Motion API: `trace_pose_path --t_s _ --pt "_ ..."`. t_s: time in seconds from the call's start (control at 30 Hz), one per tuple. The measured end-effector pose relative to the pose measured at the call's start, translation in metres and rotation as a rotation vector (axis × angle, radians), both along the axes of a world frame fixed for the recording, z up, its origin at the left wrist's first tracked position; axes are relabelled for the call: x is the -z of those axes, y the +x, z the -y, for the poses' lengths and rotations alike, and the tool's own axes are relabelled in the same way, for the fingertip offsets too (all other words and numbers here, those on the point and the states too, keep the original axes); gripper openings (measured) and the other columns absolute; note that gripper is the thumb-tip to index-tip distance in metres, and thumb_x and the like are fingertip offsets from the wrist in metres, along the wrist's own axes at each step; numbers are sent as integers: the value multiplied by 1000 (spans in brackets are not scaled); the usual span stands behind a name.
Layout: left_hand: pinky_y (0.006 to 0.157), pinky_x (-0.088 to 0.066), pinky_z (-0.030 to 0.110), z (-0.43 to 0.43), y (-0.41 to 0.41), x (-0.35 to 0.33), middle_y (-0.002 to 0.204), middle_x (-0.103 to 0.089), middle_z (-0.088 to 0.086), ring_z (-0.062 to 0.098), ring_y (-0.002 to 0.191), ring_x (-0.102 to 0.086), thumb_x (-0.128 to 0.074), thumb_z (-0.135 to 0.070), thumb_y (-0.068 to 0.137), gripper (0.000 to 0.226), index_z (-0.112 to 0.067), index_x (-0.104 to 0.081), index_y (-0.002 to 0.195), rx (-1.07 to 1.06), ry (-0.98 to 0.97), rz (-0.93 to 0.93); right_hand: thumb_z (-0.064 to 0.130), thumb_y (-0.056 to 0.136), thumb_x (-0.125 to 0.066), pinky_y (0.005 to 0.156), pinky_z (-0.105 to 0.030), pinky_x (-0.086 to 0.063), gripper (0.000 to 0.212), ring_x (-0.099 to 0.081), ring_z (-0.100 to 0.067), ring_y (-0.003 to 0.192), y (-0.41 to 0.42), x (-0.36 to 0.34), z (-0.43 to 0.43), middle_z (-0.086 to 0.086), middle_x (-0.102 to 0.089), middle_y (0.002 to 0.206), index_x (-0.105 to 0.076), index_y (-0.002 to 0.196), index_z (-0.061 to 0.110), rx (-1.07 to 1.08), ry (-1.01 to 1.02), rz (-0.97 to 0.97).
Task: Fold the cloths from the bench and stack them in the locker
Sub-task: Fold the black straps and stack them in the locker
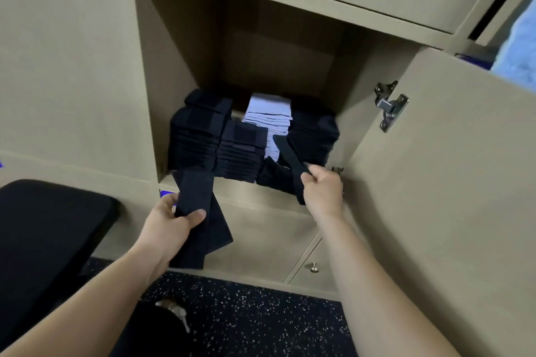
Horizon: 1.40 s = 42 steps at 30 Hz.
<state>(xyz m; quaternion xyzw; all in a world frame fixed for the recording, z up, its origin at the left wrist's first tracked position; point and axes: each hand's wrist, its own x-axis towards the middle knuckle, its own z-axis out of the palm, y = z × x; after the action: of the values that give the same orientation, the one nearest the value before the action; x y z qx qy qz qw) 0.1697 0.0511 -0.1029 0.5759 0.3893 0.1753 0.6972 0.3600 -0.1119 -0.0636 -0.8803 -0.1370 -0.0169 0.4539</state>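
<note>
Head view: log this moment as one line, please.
locker: open, dark stacks and white stack inside | left grip: holds folded dark cloth | right grip: pinches dark strip at locker front

The beige wood-grain locker stands open, its door swung out to the right. Four stacks of folded cloths fill its shelf. A left black stack has a lower navy stack touching it, with a pale lavender-white stack behind and a right black stack. A loose dark cloth droops over the shelf's front edge. A long folded dark cloth hangs tilted below the shelf, held in the left grip. The right grip pinches the end of a narrow dark cloth strip that slants up across the right black stack. The black padded desk lies at lower left.
</note>
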Motion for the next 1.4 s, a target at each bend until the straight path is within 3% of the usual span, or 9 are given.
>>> trace_pose_path --t_s 0.1,0.27,0.47,0.73,0.83,0.97,1.1,1.2,1.4 --pt "86 -55 50 0 12 8 102 -71 8 31 92 -68 -69 -8 88 28 -17 -59 112 8 -20 -8 14 96 -49 87 -31 -46 35 -59 -26 111 29 -3 -14 -2 -68 119 -64 126 24 55 -129 149" --pt "73 -55 40 -3 24 20 100 -71 8 30 88 -68 -67 -4 89 28 -17 -60 112 4 -55 -7 8 96 -45 81 -33 -47 46 -61 -27 109 62 9 -31 0 -64 126 -53 137 28 61 -448 394" --pt "69 -54 37 -7 30 27 97 -73 11 30 84 -69 -66 -1 89 25 -16 -62 108 12 -69 -10 -8 42 -75 58 -29 -56 54 -73 -24 76 75 54 -34 -9 -75 91 -75 94 6 -42 -592 560" --pt "78 -55 43 -4 33 32 98 -73 12 33 88 -70 -65 1 88 27 -15 -61 110 51 -75 -16 8 68 -33 75 -38 -59 49 -73 -28 86 82 85 -28 -15 -74 92 -75 93 3 -158 -777 480" --pt "75 -55 42 -3 35 32 97 -73 12 33 87 -70 -66 -1 88 27 -17 -61 108 53 -76 -16 8 62 -54 79 -41 -57 37 -72 -28 89 85 87 -28 -15 -74 93 -75 93 4 -147 -814 509" --pt "74 -57 44 -1 40 31 94 -75 11 33 85 -71 -67 -3 88 26 -19 -62 108 56 -72 -7 -2 36 -81 81 -48 -55 61 -71 -32 93 89 102 -26 -20 -73 95 -74 97 1 -159 -862 450" --pt "70 -56 39 0 43 29 97 -74 10 31 86 -71 -67 -3 88 28 -17 -60 112 56 -84 5 0 83 -54 113 -43 -28 58 -39 -32 138 88 102 -22 -22 -45 144 -45 141 2 -208 -890 405" --pt "69 -56 38 2 43 27 98 -74 9 29 86 -71 -67 -4 88 28 -18 -60 112 62 -89 7 3 94 -35 119 -36 -11 61 -14 -23 149 86 98 -19 -13 -21 159 -19 152 11 -216 -972 395" --pt "58 -55 31 9 39 15 96 -74 7 25 82 -72 -67 -5 89 28 -18 -60 113 35 -95 37 2 90 -46 117 -35 -21 61 -28 -26 144 66 76 -22 -14 -36 153 -32 149 9 -237 -782 451"
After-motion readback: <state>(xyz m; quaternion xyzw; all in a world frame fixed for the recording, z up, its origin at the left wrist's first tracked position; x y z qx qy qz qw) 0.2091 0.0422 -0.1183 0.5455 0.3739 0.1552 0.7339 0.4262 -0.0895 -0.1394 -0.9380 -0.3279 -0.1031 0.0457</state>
